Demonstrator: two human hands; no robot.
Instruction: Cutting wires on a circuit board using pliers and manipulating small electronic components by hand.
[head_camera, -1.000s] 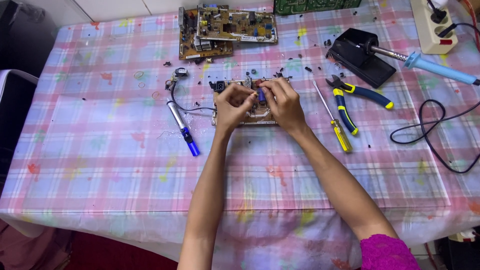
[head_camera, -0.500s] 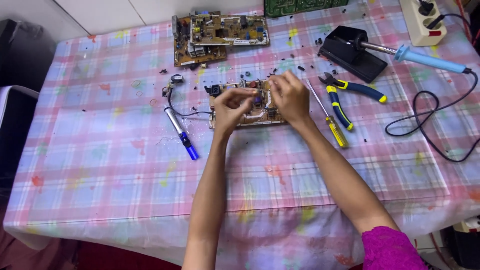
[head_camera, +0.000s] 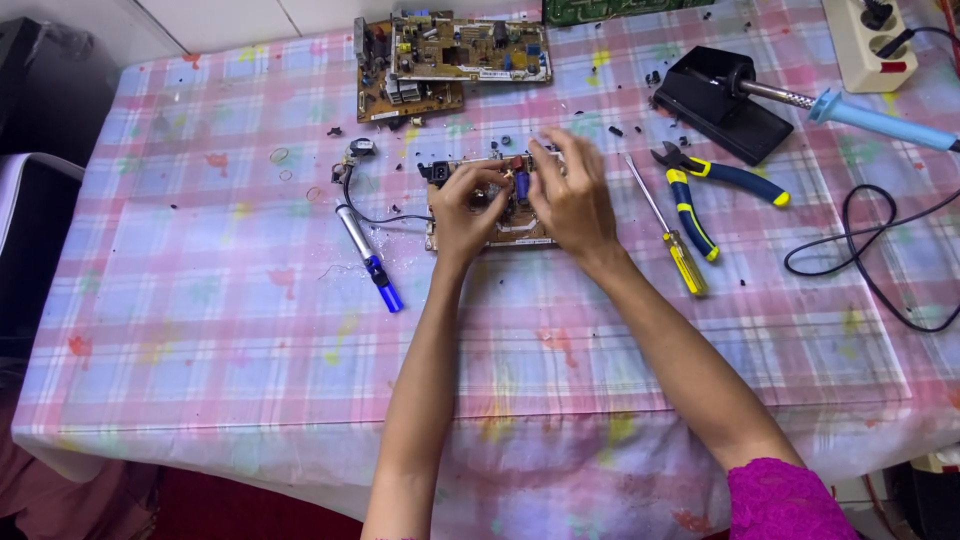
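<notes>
Circuit board, small and tan, studded with components (head_camera: 500, 225), sits flat on the pink-and-blue plaid tablecloth (head_camera: 200, 330), right beneath both hands. The left hand (head_camera: 462, 208) curls over the board's left half, fingers bent in tight, pinching at something small on top; what exactly sits between the fingertips I can't make out. The right hand (head_camera: 572, 195) covers the board's right half, fingers drawn narrow and meeting the left hand's fingertips above a blue cylindrical part (head_camera: 522, 185) standing on the board. Whether it truly grips that part is hidden from here.

Just left of the left hand lies a slim silver tool with a blue tip (head_camera: 368, 258), a thin black wire curling from its upper end toward the board. To the right of the right hand, a yellow-handled screwdriver (head_camera: 672, 235) lies near, and a little farther out rest blue-and-yellow pliers (head_camera: 705, 190). Beyond those, up and right of the hands, a black soldering stand (head_camera: 715, 110) holds a light-blue-handled soldering iron (head_camera: 860, 112). Above the hands, well apart, lie two larger brown circuit boards (head_camera: 440, 65). Tiny dark bits are scattered across the cloth around the fingers.
</notes>
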